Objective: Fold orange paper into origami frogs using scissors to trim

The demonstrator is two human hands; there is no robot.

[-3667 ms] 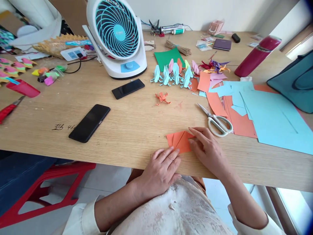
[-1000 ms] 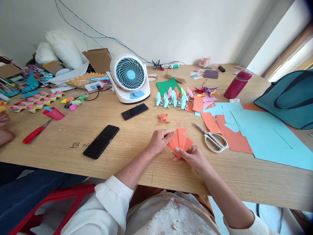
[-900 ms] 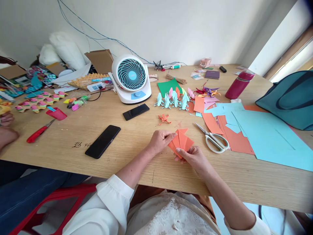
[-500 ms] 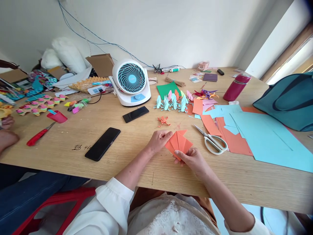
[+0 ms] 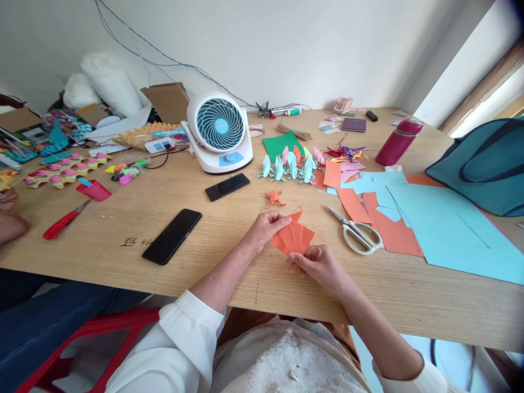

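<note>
A folded piece of orange paper (image 5: 295, 236), creased into fan-like pleats, is held above the table's front part. My left hand (image 5: 265, 229) pinches its upper left edge between thumb and fingers. Along the lower edge, my right hand (image 5: 313, 262) grips it with the thumb on top and fingers beneath. Just beyond the hands lies a small orange origami frog (image 5: 274, 197). White-handled scissors (image 5: 360, 237) rest to the right, blades pointing away to the left. Several folded paper figures (image 5: 291, 166), mostly light blue, stand in rows farther back.
Orange sheets (image 5: 393, 234) and large light-blue sheets (image 5: 458, 234) cover the right side, near a teal bag (image 5: 483, 169) and a magenta bottle (image 5: 399, 143). A fan (image 5: 220, 131) and two phones (image 5: 172, 237) (image 5: 227, 187) are left of centre. Another person's arm (image 5: 11, 224) rests at far left.
The orange paper has shifted slightly left and its angle has turned a little. My right hand has moved left with it, while my left hand keeps its pinch.
</note>
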